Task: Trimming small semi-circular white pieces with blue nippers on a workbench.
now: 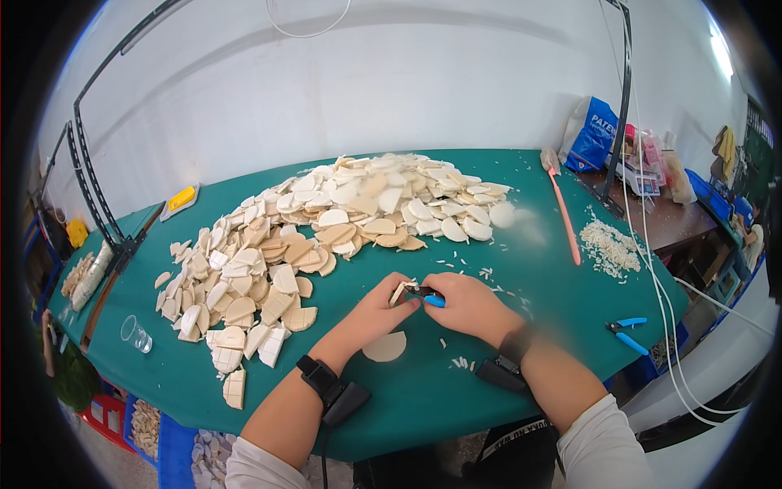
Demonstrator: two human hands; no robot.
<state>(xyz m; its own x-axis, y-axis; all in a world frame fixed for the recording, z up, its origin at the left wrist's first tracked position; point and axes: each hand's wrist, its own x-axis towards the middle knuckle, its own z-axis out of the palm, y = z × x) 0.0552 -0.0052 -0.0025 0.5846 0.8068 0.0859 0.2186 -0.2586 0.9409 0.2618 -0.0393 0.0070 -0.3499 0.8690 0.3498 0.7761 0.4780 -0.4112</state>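
Close together at the table's middle, my two hands meet over a small cream piece [398,294]. My left hand [377,310] pinches that piece between its fingers. Wrapped round blue-handled cutting nippers [435,301], my right hand [471,306] holds their dark jaws against the piece. Fingers hide part of both. A flat, half-round cream piece [386,347] lies on the green table just below my left hand. Beyond and to the left spreads a large heap of similar white and tan flat pieces [334,216], some scored with lines.
Offcuts [609,248] are heaped at the right, beside a pink-handled brush [565,216]. Another pair of blue-handled nippers [627,334] lies at the right edge. A clear plastic cup [137,334] is at left. White cables [658,285] hang down the right side; blue bins [181,456] stand below.
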